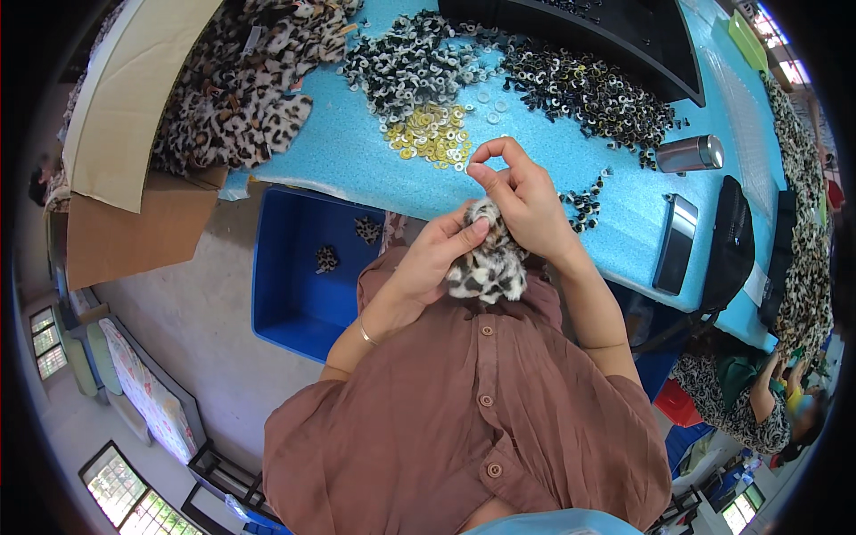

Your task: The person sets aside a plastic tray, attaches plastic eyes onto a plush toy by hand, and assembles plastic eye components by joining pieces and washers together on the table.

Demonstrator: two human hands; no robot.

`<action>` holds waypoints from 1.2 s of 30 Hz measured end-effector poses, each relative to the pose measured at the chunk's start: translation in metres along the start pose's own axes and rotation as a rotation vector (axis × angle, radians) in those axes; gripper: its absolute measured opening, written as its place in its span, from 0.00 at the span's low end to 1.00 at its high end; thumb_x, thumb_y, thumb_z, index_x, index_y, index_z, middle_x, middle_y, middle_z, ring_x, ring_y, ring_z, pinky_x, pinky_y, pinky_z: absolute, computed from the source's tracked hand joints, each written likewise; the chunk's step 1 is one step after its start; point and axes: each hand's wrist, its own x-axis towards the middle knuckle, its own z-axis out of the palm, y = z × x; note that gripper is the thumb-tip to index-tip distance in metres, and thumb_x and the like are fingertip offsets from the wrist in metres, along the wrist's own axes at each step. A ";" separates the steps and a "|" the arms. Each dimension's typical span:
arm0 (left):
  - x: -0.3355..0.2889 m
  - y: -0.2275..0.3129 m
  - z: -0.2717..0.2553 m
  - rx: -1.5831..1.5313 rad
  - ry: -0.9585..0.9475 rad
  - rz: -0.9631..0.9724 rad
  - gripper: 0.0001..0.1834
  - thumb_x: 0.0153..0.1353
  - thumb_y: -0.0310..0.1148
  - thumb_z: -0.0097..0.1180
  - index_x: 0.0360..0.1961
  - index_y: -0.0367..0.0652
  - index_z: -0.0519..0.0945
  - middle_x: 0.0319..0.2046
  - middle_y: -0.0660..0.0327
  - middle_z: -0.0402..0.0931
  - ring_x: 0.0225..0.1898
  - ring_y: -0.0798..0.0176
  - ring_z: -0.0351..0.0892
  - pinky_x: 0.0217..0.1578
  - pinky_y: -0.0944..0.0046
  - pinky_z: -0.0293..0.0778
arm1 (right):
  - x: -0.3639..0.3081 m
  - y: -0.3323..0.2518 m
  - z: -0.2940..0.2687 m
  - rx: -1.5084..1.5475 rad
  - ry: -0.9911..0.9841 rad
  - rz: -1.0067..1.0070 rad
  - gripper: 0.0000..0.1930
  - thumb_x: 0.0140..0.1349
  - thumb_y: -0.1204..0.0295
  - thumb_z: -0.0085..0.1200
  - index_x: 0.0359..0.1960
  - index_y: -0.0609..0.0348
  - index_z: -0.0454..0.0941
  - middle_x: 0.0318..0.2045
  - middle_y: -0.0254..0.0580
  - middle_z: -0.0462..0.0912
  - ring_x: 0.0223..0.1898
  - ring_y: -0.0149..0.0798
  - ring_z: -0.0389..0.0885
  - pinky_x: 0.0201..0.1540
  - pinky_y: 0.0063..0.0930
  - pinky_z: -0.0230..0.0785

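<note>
At the near edge of the blue table, a small leopard-print plush piece (490,272) is held in front of my body. My left hand (434,254) grips it from the left, thumb pressed on its upper end. Just above, my right hand (535,209) has its thumb and index finger curled together in a pinch; whether a small part sits between those tips I cannot make out. Its lower edge rests against the plush. Past the pinched fingertips lies a heap of yellow and white washers (428,134). Some small black parts (584,207) are scattered right of the right hand.
Heaps of black-and-white parts (410,67) and black parts (588,94) lie before a black tray (660,49). Leopard plush pieces (236,116) pile beside a cardboard box (134,236). A blue bin (290,308), steel cup (688,154), phone (676,242), black bag (729,245) and another person (731,406) flank me.
</note>
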 end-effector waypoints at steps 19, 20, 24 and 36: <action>-0.002 -0.002 -0.007 -0.074 0.104 0.194 0.16 0.67 0.34 0.52 0.51 0.36 0.76 0.44 0.62 0.79 0.43 0.72 0.77 0.44 0.70 0.74 | -0.042 0.012 -0.016 0.008 0.034 -0.518 0.09 0.52 0.76 0.64 0.34 0.62 0.79 0.32 0.42 0.82 0.33 0.40 0.79 0.38 0.29 0.69; -0.002 -0.002 -0.006 -0.046 0.111 0.212 0.16 0.67 0.33 0.53 0.52 0.35 0.76 0.44 0.62 0.78 0.43 0.73 0.77 0.44 0.70 0.74 | -0.042 0.012 -0.015 0.016 0.026 -0.507 0.09 0.51 0.77 0.64 0.34 0.62 0.80 0.32 0.41 0.82 0.33 0.40 0.79 0.37 0.29 0.70; -0.002 -0.003 -0.008 -0.044 0.064 0.236 0.16 0.67 0.32 0.53 0.52 0.35 0.76 0.43 0.63 0.78 0.43 0.74 0.76 0.44 0.71 0.73 | -0.039 0.013 -0.015 0.001 0.040 -0.565 0.09 0.50 0.78 0.65 0.34 0.62 0.81 0.32 0.41 0.82 0.33 0.39 0.80 0.37 0.29 0.70; -0.018 0.012 -0.012 0.818 0.059 0.468 0.14 0.51 0.17 0.54 0.41 0.36 0.77 0.35 0.59 0.77 0.37 0.66 0.75 0.40 0.67 0.71 | -0.045 0.005 -0.010 -0.397 0.161 -0.825 0.12 0.43 0.76 0.66 0.31 0.58 0.78 0.42 0.38 0.80 0.36 0.43 0.78 0.35 0.35 0.71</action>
